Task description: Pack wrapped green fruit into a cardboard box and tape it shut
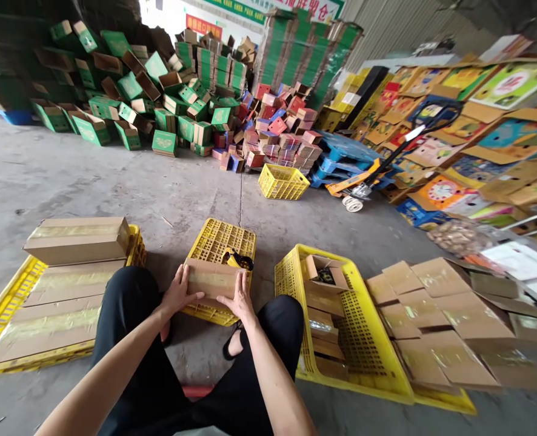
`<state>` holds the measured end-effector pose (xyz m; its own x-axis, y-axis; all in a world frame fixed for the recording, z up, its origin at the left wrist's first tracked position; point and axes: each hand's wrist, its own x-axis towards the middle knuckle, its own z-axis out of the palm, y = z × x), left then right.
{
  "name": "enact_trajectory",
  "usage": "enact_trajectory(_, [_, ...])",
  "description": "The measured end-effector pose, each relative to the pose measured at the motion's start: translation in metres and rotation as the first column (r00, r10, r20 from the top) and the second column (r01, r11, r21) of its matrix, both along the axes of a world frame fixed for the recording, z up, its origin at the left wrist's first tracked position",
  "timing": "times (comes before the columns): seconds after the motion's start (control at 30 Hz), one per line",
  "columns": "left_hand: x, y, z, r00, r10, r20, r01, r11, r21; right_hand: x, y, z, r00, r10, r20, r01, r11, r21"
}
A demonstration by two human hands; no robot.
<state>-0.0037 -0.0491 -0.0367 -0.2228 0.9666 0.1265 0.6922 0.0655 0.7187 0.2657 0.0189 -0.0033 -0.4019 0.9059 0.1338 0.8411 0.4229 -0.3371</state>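
Note:
I sit on the floor with a small brown cardboard box [211, 278] in front of me, resting on an upturned yellow plastic crate [220, 242]. My left hand [178, 292] grips the box's left end. My right hand [237, 298] lies along its right end, fingers pressed against it. A yellow-and-black tape dispenser [237, 260] lies on the crate just behind the box.
Taped brown boxes [77, 239] are stacked on yellow crates at my left. A yellow crate [341, 315] at my right holds more boxes, with flattened cartons [436, 327] beside it. Green and red boxes [168, 97] pile up at the back, near another yellow crate [283, 181] and a pallet jack [368, 181].

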Motion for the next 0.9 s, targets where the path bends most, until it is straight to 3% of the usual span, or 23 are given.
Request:
enact_trajectory(0.2, [0.013,0.003,-0.002,0.999,0.034,0.019,-0.034,0.999,0.028,0.007,-0.025,-0.01,0.992,-0.092,-0.086,0.107,0.974,0.201])
enact_trajectory(0.43, [0.021,0.007,-0.008,0.999,0.004,-0.034,0.0,0.994,0.114,0.018,-0.033,-0.01,0.995,-0.097,0.003,0.093,0.969,0.228])
enact_trajectory(0.6, [0.02,0.011,0.001,0.996,-0.021,-0.089,0.031,0.992,0.121,0.015,-0.031,-0.007,0.991,-0.12,0.052,0.104,0.967,0.234])
enact_trajectory(0.73, [0.021,0.011,0.009,0.971,-0.017,-0.239,0.051,0.989,0.138,0.006,-0.044,-0.008,0.98,-0.176,0.096,0.147,0.957,0.251])
enact_trajectory(0.9, [0.032,0.005,0.022,0.93,-0.055,-0.365,0.103,0.988,0.114,-0.007,-0.058,0.001,0.984,-0.125,0.129,0.096,0.973,0.209])
